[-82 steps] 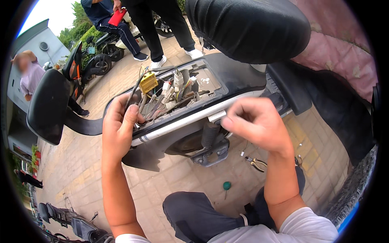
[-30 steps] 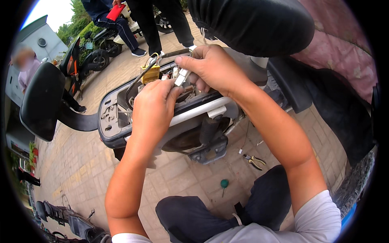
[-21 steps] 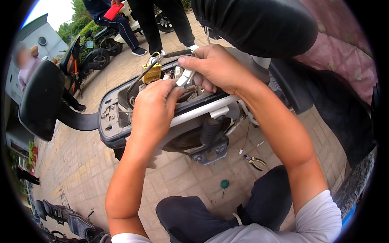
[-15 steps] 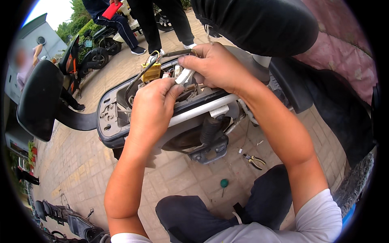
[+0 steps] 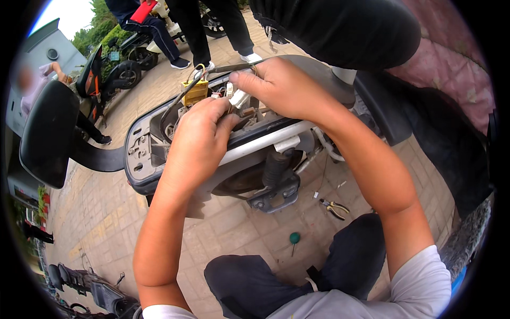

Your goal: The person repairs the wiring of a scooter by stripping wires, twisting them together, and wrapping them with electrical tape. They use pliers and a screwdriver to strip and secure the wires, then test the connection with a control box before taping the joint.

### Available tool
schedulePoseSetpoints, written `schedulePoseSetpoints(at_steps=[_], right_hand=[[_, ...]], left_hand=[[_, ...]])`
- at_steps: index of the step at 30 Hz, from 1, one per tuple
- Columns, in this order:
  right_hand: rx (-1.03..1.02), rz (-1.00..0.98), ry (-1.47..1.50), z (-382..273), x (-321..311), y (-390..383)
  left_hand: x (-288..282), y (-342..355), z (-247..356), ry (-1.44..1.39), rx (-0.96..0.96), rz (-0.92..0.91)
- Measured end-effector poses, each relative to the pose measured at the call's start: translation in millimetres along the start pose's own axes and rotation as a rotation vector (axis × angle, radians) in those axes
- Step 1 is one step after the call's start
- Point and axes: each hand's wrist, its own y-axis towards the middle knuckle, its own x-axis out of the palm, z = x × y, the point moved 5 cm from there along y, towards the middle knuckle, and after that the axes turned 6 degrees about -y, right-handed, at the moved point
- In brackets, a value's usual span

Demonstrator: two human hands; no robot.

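Observation:
An opened scooter tail section lies in front of me, grey-rimmed, with wiring exposed inside. My left hand rests on its rim, fingers curled onto a bundle of wires and small connectors. My right hand reaches in from the right and pinches a white connector between thumb and fingers, touching the left hand's fingertips. A yellow block with wires sits just behind the hands. The wiring under both palms is hidden.
Yellow-handled pliers and a green-handled screwdriver lie on the brick paving below the scooter. A black seat hangs above, a black mirror at left. People's legs and parked scooters stand beyond.
Earlier my hands were apart, the right one held away from the scooter. Now both are together inside the opened tail on the connectors; little has moved in the last second.

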Motion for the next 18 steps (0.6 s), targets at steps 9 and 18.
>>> schedulePoseSetpoints(at_steps=[9, 18], right_hand=[[0.128, 0.052, -0.099, -5, 14, 1], [0.142, 0.002, -0.124, -8, 17, 2]], left_hand=[[6, 2, 2, 0.092, -0.124, -0.037], [4, 2, -6, 0.017, -0.137, -0.056]])
